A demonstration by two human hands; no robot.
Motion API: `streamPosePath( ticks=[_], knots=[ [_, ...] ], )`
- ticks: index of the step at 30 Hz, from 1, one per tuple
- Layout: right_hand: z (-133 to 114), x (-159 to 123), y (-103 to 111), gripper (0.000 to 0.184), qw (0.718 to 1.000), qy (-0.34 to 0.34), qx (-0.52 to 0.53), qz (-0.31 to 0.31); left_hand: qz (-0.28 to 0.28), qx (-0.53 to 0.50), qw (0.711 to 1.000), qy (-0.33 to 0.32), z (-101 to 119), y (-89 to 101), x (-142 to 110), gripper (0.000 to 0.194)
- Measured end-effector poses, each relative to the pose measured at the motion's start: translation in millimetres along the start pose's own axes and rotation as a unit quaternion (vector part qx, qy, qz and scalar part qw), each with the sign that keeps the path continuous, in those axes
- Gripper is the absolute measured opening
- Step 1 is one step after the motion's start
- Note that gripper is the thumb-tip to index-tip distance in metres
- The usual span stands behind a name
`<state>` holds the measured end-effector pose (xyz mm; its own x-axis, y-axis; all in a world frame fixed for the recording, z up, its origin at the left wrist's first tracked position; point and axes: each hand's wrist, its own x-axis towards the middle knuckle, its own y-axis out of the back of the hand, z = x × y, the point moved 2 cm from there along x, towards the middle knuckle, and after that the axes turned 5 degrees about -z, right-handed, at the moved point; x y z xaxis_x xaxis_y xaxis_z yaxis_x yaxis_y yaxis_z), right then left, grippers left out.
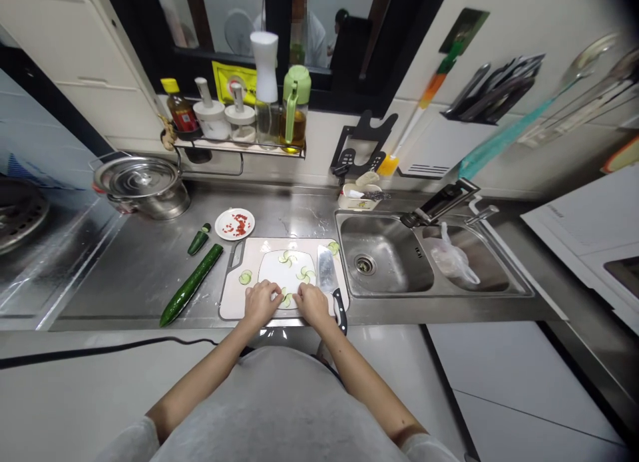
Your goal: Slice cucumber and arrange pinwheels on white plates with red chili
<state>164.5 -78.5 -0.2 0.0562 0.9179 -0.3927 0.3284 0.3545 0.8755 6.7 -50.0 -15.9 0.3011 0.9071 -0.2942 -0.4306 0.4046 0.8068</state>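
A white square plate (273,273) lies on the light cutting board (232,305), with curved cucumber slices (287,257) arranged in small swirls near its edges. At the plate's near edge, my left hand (261,305) and my right hand (313,305) flank another cluster of cucumber slices (286,298). Both hands have curled fingers, thumb and fingertips close together; whatever sits in the pinches is too small to make out. Beside my right hand rests a kitchen knife (327,270) with a black handle. Round cucumber slices (245,277) lie on the board's left side.
Left of the board are a long cucumber (191,285), a short cucumber piece (199,239) and a small plate (223,226) with red bits. A lidded steel pot (167,199) stands farther back. The sink (394,262) is at the right; a condiment shelf (239,146) hangs behind.
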Motion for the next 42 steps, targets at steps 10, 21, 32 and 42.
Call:
streamPosePath(
  ticks=[10, 21, 32, 42],
  knots=[
    [6, -12, 2, 0.018, 0.99, 0.048, 0.105, 0.08, 0.102, -0.047, 0.993, 0.044, -31, 14.0, 0, 0.027],
    [14, -14, 8, 0.02, 0.984, 0.025, 0.159, 0.081, 0.137, 0.035, 0.982, 0.126, -75, 25.0, 25, 0.036],
    [14, -6, 10, 0.02, 0.982, 0.028, 0.168, 0.086, 0.118, -0.017, 0.984, 0.132, -75, 30.3, 34, 0.02],
    [13, 3, 16, 0.021, 0.979, 0.055, 0.175, 0.089, 0.163, -0.223, 0.952, 0.131, -108, 36.5, 36, 0.03]
  ],
)
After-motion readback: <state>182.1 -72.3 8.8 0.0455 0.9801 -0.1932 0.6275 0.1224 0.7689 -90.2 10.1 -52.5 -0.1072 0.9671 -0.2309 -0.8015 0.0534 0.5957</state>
